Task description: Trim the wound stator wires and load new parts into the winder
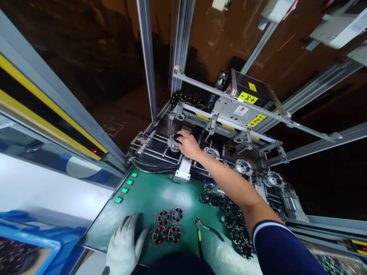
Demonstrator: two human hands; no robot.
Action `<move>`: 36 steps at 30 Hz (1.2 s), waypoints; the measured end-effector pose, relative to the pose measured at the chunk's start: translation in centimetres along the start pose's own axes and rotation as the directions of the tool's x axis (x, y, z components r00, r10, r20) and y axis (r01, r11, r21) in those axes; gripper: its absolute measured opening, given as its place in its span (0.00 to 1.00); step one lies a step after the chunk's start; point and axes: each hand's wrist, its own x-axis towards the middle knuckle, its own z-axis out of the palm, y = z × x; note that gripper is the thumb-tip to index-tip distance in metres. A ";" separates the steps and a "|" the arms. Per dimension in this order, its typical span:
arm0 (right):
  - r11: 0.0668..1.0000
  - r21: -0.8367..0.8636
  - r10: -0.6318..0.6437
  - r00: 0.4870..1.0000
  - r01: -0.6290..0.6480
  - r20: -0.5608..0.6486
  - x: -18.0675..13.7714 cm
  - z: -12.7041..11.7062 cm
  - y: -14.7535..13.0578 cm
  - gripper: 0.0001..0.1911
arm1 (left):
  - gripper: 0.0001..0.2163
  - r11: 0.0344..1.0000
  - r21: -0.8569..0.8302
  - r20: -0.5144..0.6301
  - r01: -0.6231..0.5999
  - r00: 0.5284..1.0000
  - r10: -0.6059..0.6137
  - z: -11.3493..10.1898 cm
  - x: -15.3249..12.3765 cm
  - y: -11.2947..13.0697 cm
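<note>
My right hand [187, 145] is bare and reaches far into the machine, its fingers closed on a small dark round part sitting on the leftmost round metal fixture [172, 143]. My left hand [125, 244] wears a white glove and lies flat with fingers spread on the green bench top [149, 191], just left of several wound stator cores [168, 226] with red and black coils. It holds nothing.
Three more round fixtures [243, 166] stand in a row to the right. A heap of dark cores [233, 221] lies under my right forearm. Green-handled pliers [200, 229] rest on the bench. Lit green buttons [125, 190] line its left edge. A blue bin [23, 248] sits at lower left.
</note>
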 end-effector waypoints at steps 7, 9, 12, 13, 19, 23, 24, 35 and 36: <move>0.991 -0.133 0.021 0.995 -0.007 0.101 1.0 -1.2 -1.6 0.08 | 0.24 1.000 0.012 0.005 -0.009 1.000 0.009 -0.3 0.3 0.2; 0.989 -0.149 0.019 0.993 -0.002 0.115 1.0 -1.4 -1.6 0.08 | 0.24 1.000 0.016 0.003 -0.012 1.000 0.012 -0.4 0.4 0.2; 0.987 -0.160 0.014 0.993 0.005 0.121 0.8 -1.3 -1.5 0.08 | 0.24 1.000 0.014 0.007 -0.002 1.000 0.002 -0.4 0.5 0.2; 0.987 -0.162 0.013 0.993 0.007 0.121 0.8 -1.2 -1.4 0.09 | 0.24 1.000 0.011 0.008 0.002 1.000 -0.002 -0.4 0.5 0.2; 0.987 -0.149 -0.030 0.989 0.051 0.143 0.8 -1.3 -1.0 0.11 | 0.23 1.000 0.011 -0.006 0.002 1.000 -0.002 -0.4 0.5 0.3; 0.985 -0.126 -0.105 0.988 0.119 0.111 -0.4 -1.3 -0.3 0.23 | 0.21 1.000 0.003 -0.062 -0.017 0.998 0.018 -1.3 1.1 0.9; 0.984 -0.120 -0.121 0.989 0.131 0.089 -1.0 -1.1 -0.1 0.25 | 0.20 1.000 -0.002 -0.073 -0.022 0.997 0.022 -1.7 1.6 0.9; 0.937 -0.088 -0.346 0.854 0.339 -0.389 -24.8 7.4 -6.6 0.27 | 0.23 0.934 -0.058 -0.026 -0.353 0.936 0.352 -7.3 27.1 5.6; 0.937 -0.086 -0.345 0.849 0.340 -0.400 -27.7 8.2 -6.9 0.27 | 0.22 0.924 -0.066 -0.003 -0.376 0.926 0.377 -7.5 29.1 6.6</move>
